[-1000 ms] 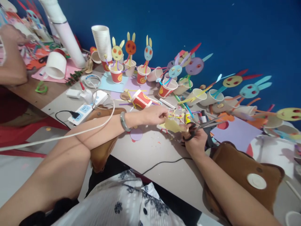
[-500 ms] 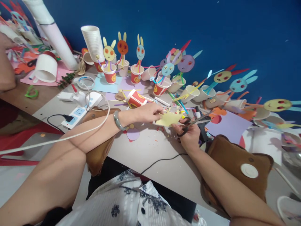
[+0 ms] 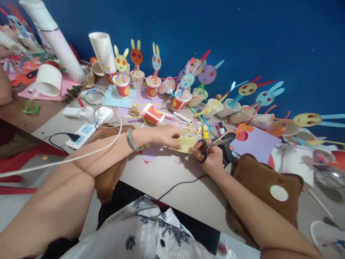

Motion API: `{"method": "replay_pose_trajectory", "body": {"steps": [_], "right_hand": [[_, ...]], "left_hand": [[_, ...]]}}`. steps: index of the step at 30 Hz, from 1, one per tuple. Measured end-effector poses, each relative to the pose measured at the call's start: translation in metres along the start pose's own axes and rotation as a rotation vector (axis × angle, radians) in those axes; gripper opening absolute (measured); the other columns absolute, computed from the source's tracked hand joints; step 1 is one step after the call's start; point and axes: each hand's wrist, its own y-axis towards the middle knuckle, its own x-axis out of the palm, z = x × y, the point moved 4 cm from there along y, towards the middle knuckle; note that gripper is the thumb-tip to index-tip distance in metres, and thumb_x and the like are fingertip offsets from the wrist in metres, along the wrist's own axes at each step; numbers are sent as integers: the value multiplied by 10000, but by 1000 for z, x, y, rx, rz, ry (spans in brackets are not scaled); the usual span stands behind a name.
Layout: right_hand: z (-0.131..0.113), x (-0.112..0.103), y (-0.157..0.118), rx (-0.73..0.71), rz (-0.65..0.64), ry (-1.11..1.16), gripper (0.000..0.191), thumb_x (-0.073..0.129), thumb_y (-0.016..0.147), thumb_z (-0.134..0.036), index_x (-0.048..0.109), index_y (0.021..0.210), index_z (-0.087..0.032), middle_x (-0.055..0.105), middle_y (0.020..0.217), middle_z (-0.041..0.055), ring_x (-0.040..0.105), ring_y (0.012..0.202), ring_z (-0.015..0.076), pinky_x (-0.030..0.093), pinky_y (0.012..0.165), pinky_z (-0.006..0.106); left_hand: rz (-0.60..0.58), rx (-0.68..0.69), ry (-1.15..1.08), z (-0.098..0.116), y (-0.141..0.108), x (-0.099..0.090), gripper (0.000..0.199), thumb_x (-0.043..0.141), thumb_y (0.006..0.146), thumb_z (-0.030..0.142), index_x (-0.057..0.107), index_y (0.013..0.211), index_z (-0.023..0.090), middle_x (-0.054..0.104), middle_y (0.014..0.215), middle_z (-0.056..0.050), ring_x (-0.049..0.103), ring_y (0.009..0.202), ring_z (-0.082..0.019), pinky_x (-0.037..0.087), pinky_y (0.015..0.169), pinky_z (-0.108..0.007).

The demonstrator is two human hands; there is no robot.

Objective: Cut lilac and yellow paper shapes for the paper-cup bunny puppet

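My left hand, with a grey-green bangle at the wrist, pinches the left side of a piece of pale yellow paper just above the table. My right hand has its fingers in the dark handles of a pair of scissors. The blades point up and to the right, away from the paper. Fingertips of the right hand reach the paper's right edge; whether they grip it I cannot tell. Paper scraps and a yellow glue stick lie just beyond.
Paper cups with rabbit figures line the blue wall. A white power strip and looping cable are at left. Brown cushion-like pouches lie by both arms, purple paper at right. Another person's arm shows at far left.
The yellow paper has turned and dropped a little; its jagged edge faced away from me before. The scissors have moved slightly left and down with my right hand. The whole view has shifted slightly.
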Motion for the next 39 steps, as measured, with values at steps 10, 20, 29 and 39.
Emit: {"method": "replay_pose_trajectory", "body": {"steps": [10, 20, 29, 39], "right_hand": [[-3, 3, -4, -52, -92, -40, 350, 863, 651, -454, 613, 672, -209, 569, 577, -15, 500, 480, 125, 416, 428, 255], [-9, 10, -9, -103, -241, -60, 262, 822, 725, -374, 610, 703, -223, 584, 588, -18, 501, 493, 129, 424, 462, 266], [8, 4, -6, -105, -177, -54, 255, 813, 746, -423, 658, 792, -227, 643, 700, 18, 573, 580, 164, 499, 536, 304], [16, 3, -8, -99, -150, -22, 236, 801, 771, -400, 651, 841, -232, 663, 764, 25, 611, 643, 177, 541, 611, 330]], "left_hand": [[473, 37, -109, 9, -3, -16, 181, 622, 741, 114, 695, 907, 115, 739, 940, -72, 653, 854, -156, 487, 785, -279], [42, 216, 47, 24, -3, 12, 500, 606, 741, 91, 633, 1240, 110, 713, 1072, -93, 638, 904, -188, 480, 795, -285], [86, 36, -52, 13, 0, 7, 324, 568, 744, 77, 691, 1041, 121, 606, 762, 3, 519, 656, -111, 391, 613, -230], [95, -5, -17, 13, -1, 6, 65, 588, 760, 150, 649, 749, 131, 580, 676, 16, 485, 611, -94, 346, 592, -233]]}}
